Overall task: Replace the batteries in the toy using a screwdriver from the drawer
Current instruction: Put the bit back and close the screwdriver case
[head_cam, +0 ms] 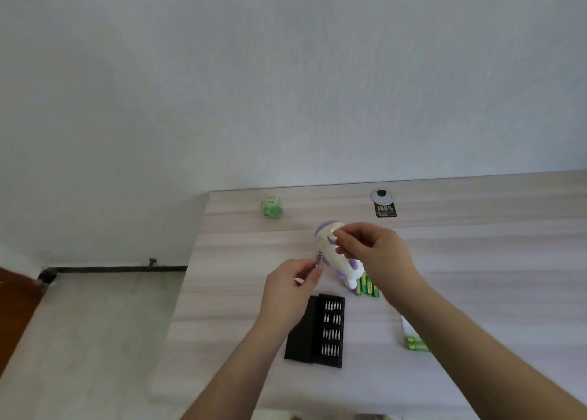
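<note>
A white and purple toy (336, 256) lies on the pale wooden table (476, 245). My right hand (371, 248) hovers over the toy's upper end, its fingers pinching a small pale piece that I cannot make out. My left hand (292, 284) pinches a slim grey screwdriver (318, 258) just left of the toy, tip pointing up. Several green batteries (367, 286) lie beside the toy's lower end. An open black case of screwdriver bits (317, 330) rests below my left hand.
A green cube (272, 207) stands at the table's back left. A round grommet and black label (384, 203) sit at the back. More green batteries in a pack (416, 343) lie to the right of the case. The floor lies left of the table edge.
</note>
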